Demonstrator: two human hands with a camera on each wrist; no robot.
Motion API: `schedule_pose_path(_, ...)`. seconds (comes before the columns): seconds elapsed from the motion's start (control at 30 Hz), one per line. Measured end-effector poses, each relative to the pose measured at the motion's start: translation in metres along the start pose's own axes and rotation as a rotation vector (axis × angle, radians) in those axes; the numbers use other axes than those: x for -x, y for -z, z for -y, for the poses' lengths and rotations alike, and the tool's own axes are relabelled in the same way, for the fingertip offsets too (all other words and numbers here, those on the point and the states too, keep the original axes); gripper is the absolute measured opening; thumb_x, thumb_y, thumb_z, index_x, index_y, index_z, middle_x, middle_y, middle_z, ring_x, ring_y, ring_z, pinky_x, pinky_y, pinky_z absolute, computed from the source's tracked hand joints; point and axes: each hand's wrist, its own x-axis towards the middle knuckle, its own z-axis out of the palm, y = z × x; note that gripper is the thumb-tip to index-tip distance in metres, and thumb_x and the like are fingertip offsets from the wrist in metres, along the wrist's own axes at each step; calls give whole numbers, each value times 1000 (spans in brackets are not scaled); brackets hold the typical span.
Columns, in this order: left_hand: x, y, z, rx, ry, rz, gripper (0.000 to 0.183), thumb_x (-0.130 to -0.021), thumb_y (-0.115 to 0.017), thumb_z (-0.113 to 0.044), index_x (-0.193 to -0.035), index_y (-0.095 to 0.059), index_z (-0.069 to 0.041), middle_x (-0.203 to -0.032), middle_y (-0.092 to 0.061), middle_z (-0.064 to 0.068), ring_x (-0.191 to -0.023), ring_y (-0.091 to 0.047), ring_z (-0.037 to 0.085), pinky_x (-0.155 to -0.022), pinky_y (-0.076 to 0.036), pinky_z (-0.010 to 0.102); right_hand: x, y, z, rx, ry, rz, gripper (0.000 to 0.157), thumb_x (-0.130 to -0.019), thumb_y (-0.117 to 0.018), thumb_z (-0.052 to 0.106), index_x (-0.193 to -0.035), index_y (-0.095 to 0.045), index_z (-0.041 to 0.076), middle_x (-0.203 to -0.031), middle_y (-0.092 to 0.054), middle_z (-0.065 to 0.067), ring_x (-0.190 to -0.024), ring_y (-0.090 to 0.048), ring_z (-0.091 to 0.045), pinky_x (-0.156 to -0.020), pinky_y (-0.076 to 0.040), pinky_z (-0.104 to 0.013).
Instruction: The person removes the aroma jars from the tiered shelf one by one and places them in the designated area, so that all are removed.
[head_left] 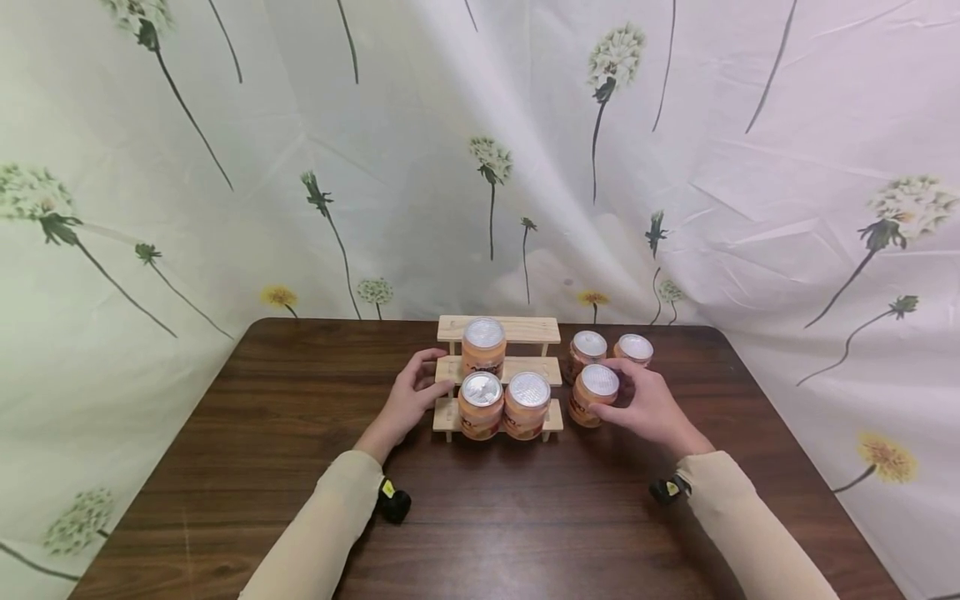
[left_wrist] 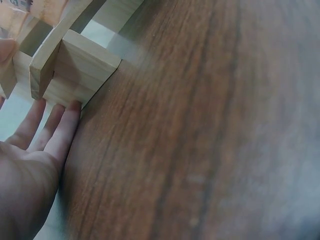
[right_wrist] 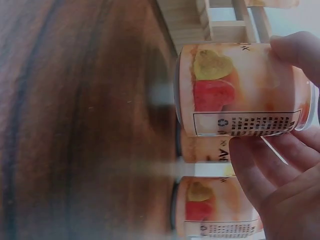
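Observation:
A three-step wooden rack (head_left: 536, 371) stands on the table with orange-labelled cans that have silver lids. One can (head_left: 483, 346) is on the middle step; two more, a left can (head_left: 481, 408) and a right can (head_left: 527, 408), sit side by side on the bottom step. My left hand (head_left: 411, 392) holds the rack's left end, thumb near the middle step and fingertips against the wooden side panel (left_wrist: 85, 65). With thumb and fingers, my right hand (head_left: 648, 406) grips another upright can (right_wrist: 235, 90) just right of the rack.
Behind the held can stand two similar cans, one nearer the rack (head_left: 588, 350) and one farther right (head_left: 634, 348). A dandelion-patterned cloth (head_left: 420, 167) hangs along the back edge of the brown wooden table (head_left: 510, 517).

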Motion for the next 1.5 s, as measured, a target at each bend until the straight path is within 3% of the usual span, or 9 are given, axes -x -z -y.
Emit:
schedule_pose_path(0.17,-1,0,2,3,-3,10,59,-102,-72,-16,-154,-44,-10,-138,-55,24,-118,-63,32,-81,-60,36,4,-3,-8,36,-1,-1,62,-75,-97,20,-126,-66,4,-113,-73,-9,-95,-70,-17,-80,-58,-27)
schedule_pose_path(0.33,-1,0,1,5,0,12,57,-102,-72,-17,-153,-46,-12,-139,-55,24,-118,-64,31,-83,-60,37,5,-5,-14,34,-16,0,63,-75,-98,21,-126,-66,4,-113,-73,-9,-94,-70,-18,-80,-59,-29)
schedule_pose_path(0.87,0,-1,0,2,-2,1,58,-102,-71,-14,-153,-45,-9,-137,-55,23,-114,-65,28,-82,-61,37,2,-8,-14,64,2,-15,66,-79,-95,21,-132,-61,2,-119,-72,-14,-104,-70,-27,-87,-59,-50)
schedule_pose_path(1.5,-1,-1,2,28,-3,0,55,-102,-70,-11,-151,-47,-11,-137,-54,24,-112,-65,24,-81,-60,35,1,-7,-19,64,17,5,70,-81,-94,25,-138,-59,5,-125,-70,-14,-108,-71,-28,-90,-58,-51)
